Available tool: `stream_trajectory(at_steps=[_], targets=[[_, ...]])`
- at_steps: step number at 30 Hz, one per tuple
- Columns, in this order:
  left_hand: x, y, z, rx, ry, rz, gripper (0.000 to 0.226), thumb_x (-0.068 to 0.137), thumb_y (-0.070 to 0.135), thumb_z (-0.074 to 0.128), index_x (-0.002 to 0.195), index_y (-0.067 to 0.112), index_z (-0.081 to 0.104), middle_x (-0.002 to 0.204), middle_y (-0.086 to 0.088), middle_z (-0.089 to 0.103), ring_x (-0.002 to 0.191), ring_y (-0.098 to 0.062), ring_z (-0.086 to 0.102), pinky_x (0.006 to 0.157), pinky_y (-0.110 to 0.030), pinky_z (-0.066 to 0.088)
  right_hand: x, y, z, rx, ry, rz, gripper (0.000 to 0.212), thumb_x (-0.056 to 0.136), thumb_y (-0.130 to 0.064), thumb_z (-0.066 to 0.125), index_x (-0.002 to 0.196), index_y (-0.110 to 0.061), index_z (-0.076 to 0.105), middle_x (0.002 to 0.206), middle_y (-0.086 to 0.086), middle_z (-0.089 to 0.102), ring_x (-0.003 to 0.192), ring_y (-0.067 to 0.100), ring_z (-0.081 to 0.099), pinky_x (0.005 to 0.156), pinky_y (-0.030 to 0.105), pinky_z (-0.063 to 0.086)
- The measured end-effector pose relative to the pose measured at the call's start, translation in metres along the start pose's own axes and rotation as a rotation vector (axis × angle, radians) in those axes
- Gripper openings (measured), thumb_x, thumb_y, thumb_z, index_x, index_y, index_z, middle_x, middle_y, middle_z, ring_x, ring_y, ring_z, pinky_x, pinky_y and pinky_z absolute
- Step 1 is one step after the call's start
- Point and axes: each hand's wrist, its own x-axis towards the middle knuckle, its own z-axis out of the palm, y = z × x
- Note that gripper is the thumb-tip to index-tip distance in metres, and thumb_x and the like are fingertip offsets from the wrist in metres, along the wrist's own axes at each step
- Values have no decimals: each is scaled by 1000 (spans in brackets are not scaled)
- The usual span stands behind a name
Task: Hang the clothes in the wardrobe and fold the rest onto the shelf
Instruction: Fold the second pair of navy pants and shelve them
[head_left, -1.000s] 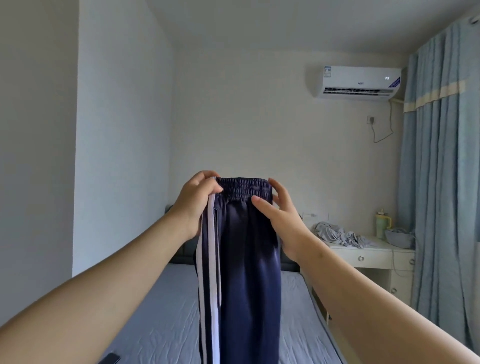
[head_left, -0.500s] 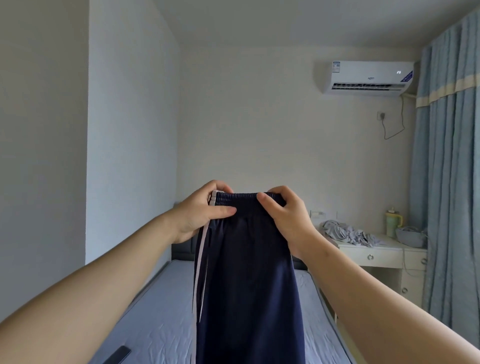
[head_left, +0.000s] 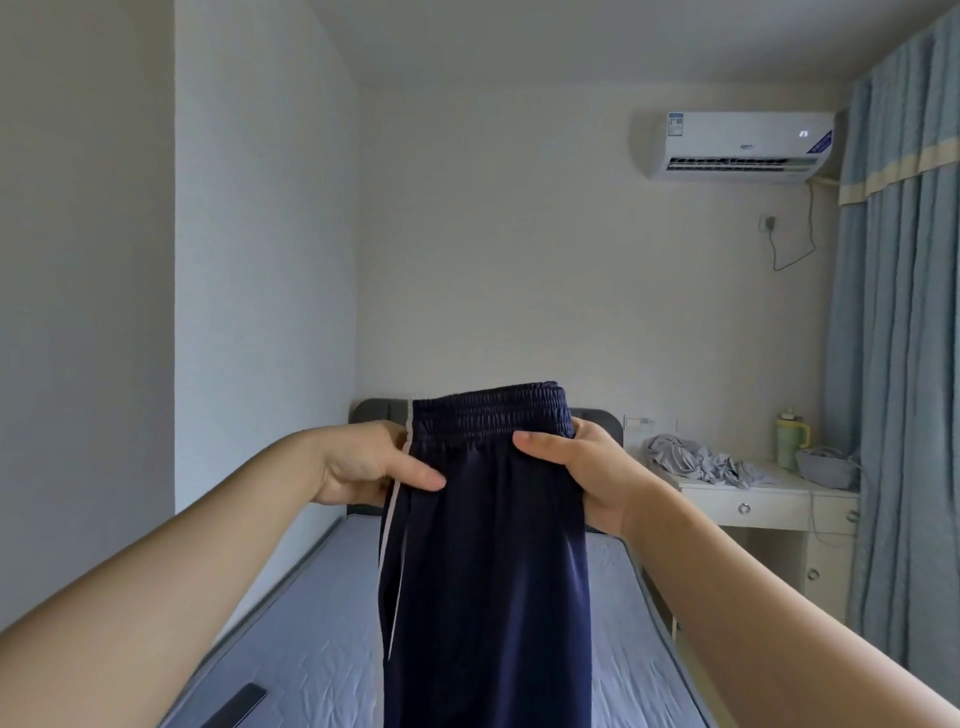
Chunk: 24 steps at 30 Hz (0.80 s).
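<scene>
Trousers (head_left: 488, 571): navy, pale stripe down one side seam, held up in the air over the bed (head_left: 311, 649). Elastic waistband (head_left: 488, 413) is on top and the legs hang straight down out of the bottom of the view.

Left hand (head_left: 363, 462): pinches the striped edge just under the waistband, thumb across the front, fingers behind the cloth.
Right hand (head_left: 582, 478): grips the opposite edge the same way, thumb in front, fingers curled behind.

Progress (judgement): early or middle. The trousers are neither hung nor folded; they look doubled leg on leg, which would suit either. No wardrobe, shelf or hanger is in view, so I cannot tell what has already been put away. A heap of grey clothes (head_left: 696, 460) lies unsorted on the worktop (head_left: 748, 493), so at least that is left, along with the trousers.

Surface: the bed has a grey-blue sheet, lightly creased, and a dark headboard (head_left: 374, 410) against the far wall. A flat dark object (head_left: 234, 706), possibly a phone, lies near its left edge.

Room: small, with pale walls. The white worktop with drawers stands just beside the bed on the right. It also carries a green bottle (head_left: 789, 436) and a grey item near the curtain that I cannot identify. Blue curtain (head_left: 904, 364) at far right. Air conditioner (head_left: 732, 148) high on the far wall, its cable running down to a socket.
</scene>
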Motion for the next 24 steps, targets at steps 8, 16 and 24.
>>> stream_trajectory(at_steps=[8,16,24], targets=[[-15,-4,-17,367,407,-96,12,79,18,71,87,25,65,86,7,59,77,-10,47,62,-21,32,10,7,0,-227,-166,177,17,79,-10,68,95,-7,69,98,6,73,91,18,70,78,27,57],[-13,-89,-53,-18,315,-381,10,94,22,54,98,31,53,112,4,55,51,-13,67,41,-16,47,54,78,36,-905,77,303,21,91,-30,58,79,-14,58,56,-1,40,39,13,38,34,15,26],[35,-119,-135,-117,552,36,21,96,17,49,114,26,43,121,-1,55,85,-21,60,68,-25,49,150,127,95,-657,469,-27,16,95,-25,46,81,-26,54,82,-1,61,74,17,54,63,28,45]])
